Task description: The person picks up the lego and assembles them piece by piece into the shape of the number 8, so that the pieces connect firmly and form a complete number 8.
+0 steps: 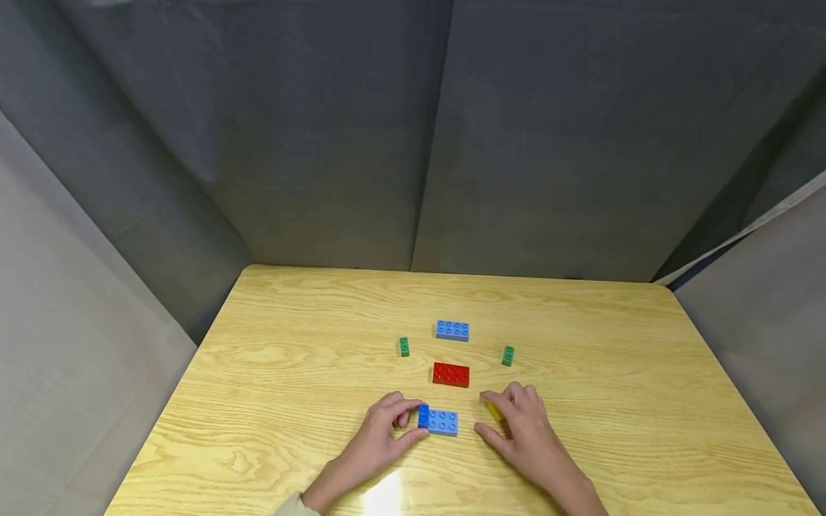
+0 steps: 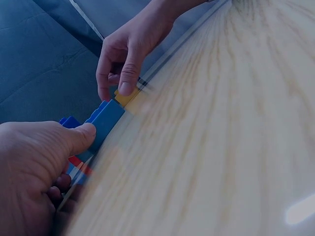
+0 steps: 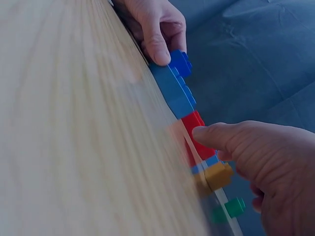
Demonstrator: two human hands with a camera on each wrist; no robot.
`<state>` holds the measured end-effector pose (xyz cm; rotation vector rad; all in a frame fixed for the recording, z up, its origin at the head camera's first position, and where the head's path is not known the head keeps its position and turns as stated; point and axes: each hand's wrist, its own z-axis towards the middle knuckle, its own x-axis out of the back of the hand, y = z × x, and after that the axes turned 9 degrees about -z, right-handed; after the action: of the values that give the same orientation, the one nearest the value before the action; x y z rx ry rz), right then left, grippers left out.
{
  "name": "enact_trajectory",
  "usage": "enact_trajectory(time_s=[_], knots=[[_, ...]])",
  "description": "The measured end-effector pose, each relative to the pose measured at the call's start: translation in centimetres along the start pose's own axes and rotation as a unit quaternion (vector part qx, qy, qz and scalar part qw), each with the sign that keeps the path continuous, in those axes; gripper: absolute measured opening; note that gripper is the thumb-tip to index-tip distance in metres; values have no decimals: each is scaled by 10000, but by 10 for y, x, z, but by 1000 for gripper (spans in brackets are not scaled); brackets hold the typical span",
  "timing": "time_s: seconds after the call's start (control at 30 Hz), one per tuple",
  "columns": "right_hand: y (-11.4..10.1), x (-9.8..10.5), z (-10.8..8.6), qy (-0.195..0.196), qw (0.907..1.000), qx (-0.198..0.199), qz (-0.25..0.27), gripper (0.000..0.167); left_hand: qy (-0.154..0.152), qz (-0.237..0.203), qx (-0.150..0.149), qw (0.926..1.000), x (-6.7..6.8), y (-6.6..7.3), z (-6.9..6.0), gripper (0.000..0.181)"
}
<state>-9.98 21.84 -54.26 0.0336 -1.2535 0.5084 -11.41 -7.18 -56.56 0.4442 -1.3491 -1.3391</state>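
Observation:
Near the front of the table, my left hand (image 1: 385,430) pinches the left end of a light blue building brick (image 1: 443,423) between thumb and index finger. A small dark blue brick (image 1: 423,416) sits on top of that end. To the right, my right hand (image 1: 521,426) hovers around a yellow brick (image 1: 495,411), with thumb and index finger spread apart. The index finger partly hides the yellow brick in the head view. In the right wrist view the yellow brick (image 3: 219,176) stands on the table, apart from the thumb.
Beyond the hands lies a red brick (image 1: 451,375), with another light blue brick (image 1: 452,330) farther back. One small green brick (image 1: 404,347) is on the left, a second green brick (image 1: 508,355) on the right. Grey curtains (image 1: 426,143) surround the wooden table (image 1: 290,401).

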Motion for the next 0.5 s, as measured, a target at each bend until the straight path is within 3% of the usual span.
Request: enact_trajectory(time_s=[0.5], knots=[[13,10,-1,-774,9965,-305,103,50,6,-12,-54,10000,0,0,0,44]])
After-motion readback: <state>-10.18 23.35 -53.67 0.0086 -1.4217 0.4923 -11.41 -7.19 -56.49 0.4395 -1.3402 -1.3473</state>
